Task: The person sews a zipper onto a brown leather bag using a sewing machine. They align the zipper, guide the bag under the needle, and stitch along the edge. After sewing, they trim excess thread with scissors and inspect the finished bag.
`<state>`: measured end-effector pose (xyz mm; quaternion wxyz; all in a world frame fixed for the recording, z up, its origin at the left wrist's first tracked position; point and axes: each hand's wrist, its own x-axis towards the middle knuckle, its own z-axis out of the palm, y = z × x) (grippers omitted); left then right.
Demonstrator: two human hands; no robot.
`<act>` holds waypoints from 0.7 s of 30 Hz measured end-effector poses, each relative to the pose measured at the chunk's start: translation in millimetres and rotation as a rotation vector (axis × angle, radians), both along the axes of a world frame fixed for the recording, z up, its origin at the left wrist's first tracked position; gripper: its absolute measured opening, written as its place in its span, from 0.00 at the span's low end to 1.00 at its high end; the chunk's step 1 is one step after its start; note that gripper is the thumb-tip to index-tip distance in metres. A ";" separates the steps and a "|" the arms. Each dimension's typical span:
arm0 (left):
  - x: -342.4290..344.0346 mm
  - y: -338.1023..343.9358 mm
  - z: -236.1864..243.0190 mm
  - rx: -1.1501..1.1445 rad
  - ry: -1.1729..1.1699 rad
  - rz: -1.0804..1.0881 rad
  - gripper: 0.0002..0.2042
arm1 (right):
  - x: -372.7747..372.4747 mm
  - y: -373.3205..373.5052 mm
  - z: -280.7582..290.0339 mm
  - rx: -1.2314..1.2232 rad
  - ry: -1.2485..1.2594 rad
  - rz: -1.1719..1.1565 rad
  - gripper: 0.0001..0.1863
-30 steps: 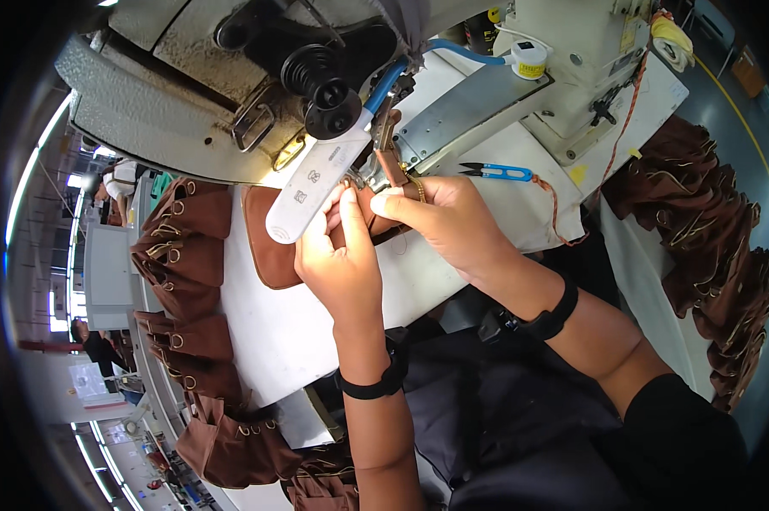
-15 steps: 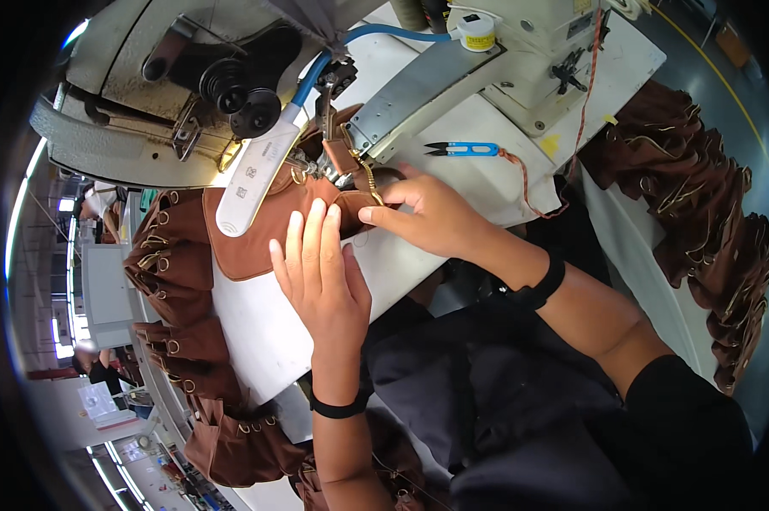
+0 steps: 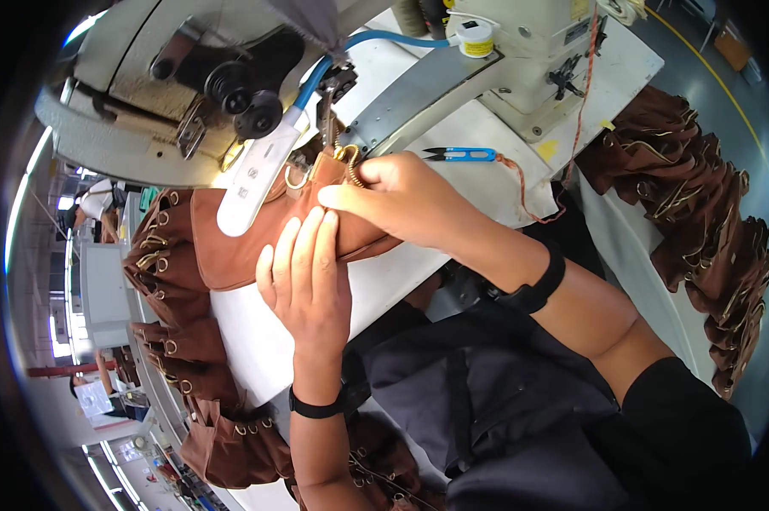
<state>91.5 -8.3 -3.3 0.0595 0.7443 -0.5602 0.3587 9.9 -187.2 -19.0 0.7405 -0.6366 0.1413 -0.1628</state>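
Note:
A brown leather bag piece (image 3: 231,234) with a gold ring and a short leather tab (image 3: 328,171) lies at the sewing head of an industrial sewing machine (image 3: 180,94). My left hand (image 3: 306,281) rests on its near edge, fingers stretched out and lying flat. My right hand (image 3: 401,200) is closed on the same piece beside the tab, thumb on top and the other fingers partly hidden. A gold-toothed zipper (image 3: 353,170) curves up next to my right fingers. A white lamp bar (image 3: 257,179) hangs above the leather and hides part of it.
Blue thread snips (image 3: 463,154) lie on the machine bed, tied to an orange cord (image 3: 529,183). Brown pieces with gold rings hang in a heap (image 3: 172,255) along the left table edge. Another brown heap (image 3: 691,196) lies at the right.
My right hand has moved left, closing over the leather by the tab. The tab and leather have shifted slightly left and nearer me. My left hand has slid a little left and nearer.

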 end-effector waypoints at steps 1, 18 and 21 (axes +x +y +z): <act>0.8 -0.1 -2.4 -0.005 -0.005 -0.003 0.18 | 2.6 0.3 2.8 -0.032 0.038 -0.037 0.22; 25.1 -2.3 -32.1 -0.059 -0.020 -0.062 0.18 | 22.1 54.4 -10.0 0.342 -0.369 -0.678 0.19; 31.6 2.2 -28.9 -0.055 -0.015 -0.089 0.18 | 19.3 49.5 -10.7 0.140 -0.336 -0.758 0.15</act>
